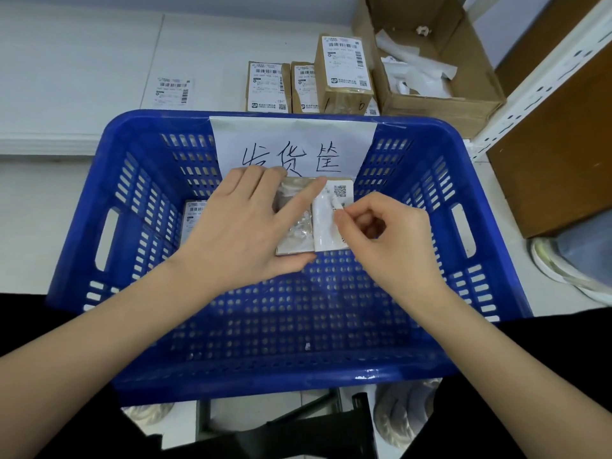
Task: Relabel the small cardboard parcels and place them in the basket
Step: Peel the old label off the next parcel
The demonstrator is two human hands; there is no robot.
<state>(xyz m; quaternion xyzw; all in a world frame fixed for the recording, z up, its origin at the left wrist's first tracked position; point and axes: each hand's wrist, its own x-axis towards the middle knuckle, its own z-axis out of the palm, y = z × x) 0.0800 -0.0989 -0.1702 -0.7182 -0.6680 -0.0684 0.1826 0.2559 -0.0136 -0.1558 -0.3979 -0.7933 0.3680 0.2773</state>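
Above the blue basket [139, 369] my left hand [245, 226] grips a small cardboard parcel [298, 233], thumb under its near edge and fingers over its top. My right hand [381, 236] pinches the curled edge of the white label [326, 220] on the parcel's right half; the left half shows bare taped cardboard. Another labelled parcel [193, 213] lies in the basket at the left, partly hidden by my left hand.
Three labelled parcels [344, 71] stand on the white table behind the basket. A loose label sheet [172, 91] lies at the back left. An open carton [430, 61] with white paper scraps sits at the back right, beside a white shelf post [543, 74].
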